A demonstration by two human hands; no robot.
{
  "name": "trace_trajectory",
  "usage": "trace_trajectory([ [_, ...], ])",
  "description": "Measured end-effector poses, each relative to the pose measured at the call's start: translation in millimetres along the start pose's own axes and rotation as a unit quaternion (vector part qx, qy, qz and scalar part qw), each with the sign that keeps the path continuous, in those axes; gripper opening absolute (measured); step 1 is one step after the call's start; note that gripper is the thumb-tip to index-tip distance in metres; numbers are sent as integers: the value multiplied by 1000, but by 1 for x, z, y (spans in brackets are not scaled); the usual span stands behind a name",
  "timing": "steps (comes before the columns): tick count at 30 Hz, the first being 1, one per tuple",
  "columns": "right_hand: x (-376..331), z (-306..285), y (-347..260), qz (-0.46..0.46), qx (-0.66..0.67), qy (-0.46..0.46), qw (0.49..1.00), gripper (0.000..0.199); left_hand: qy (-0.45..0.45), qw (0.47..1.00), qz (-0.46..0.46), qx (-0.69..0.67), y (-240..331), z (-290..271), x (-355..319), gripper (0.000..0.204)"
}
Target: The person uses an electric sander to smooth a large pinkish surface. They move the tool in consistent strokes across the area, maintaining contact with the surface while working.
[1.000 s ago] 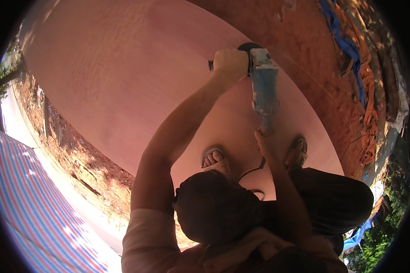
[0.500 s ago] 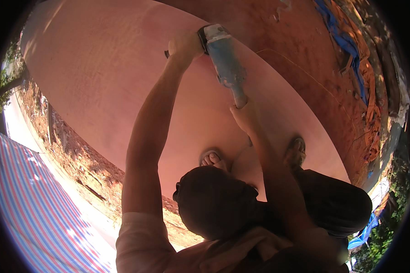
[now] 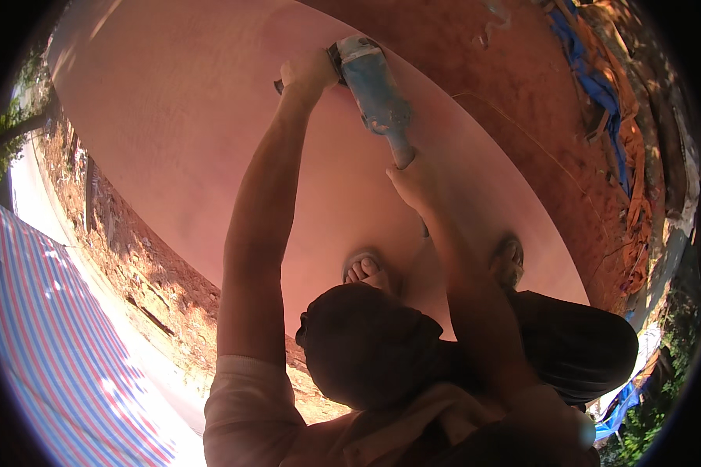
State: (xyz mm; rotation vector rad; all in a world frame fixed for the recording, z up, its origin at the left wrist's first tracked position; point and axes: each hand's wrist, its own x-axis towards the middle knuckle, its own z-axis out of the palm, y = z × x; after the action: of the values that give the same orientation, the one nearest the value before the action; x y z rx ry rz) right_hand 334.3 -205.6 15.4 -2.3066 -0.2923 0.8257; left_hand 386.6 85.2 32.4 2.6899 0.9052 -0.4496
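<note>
A blue angle grinder (image 3: 375, 89) with a pale grey head lies over a broad, smooth, pinkish slab (image 3: 171, 140). My left hand (image 3: 308, 74) is wrapped round its dark side handle, near the head. Round the narrow rear end of the body closes my right hand (image 3: 414, 183). The grinder's disc is hidden beneath the head, so I cannot tell whether it touches the slab. Both arms reach forward, the left one almost straight. My sandalled feet (image 3: 364, 270) rest on the slab, knees bent in dark trousers (image 3: 370, 342).
Reddish dusty ground (image 3: 506, 109) lies beyond the slab's curved right edge, with a thin cord (image 3: 537, 140) across it. Blue sheeting (image 3: 592, 78) and orange cloth (image 3: 637, 233) line the far right. A striped tarp (image 3: 54, 335) spreads at lower left, beside littered earth (image 3: 152, 280).
The grinder and both hands have shifted slightly left and up in the picture. The view has also moved a little, with the tarp higher and the surroundings displaced. Both grips are unchanged.
</note>
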Motion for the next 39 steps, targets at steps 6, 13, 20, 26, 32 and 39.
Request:
trace_trajectory([
  [6, -82, -40, 75, 200, 74, 32, 977, 16, -46, 984, 170, 11, 110, 45, -49, 19],
  [13, -149, -65, 135, 199, 139, 28, 970, 14, -95, 958, 268, -18, 155, 73, -106, 16],
  [20, -62, -10, 54, 28, -1, 1, 1000, 20, -88, 996, 21, 11, 10, 28, -59, 45],
  [26, -39, 25, 20, 19, 45, -102, 994, 25, -85, 992, -91, -18, -65, 14, -71, 51],
  [32, -122, -25, 137, 65, 40, -1, 997, 15, -140, 984, 79, -83, 43, 68, -127, 24],
  [39, -103, -70, 171, 88, 44, -50, 994, 16, -73, 978, 153, -124, 62, 78, -134, 27],
])
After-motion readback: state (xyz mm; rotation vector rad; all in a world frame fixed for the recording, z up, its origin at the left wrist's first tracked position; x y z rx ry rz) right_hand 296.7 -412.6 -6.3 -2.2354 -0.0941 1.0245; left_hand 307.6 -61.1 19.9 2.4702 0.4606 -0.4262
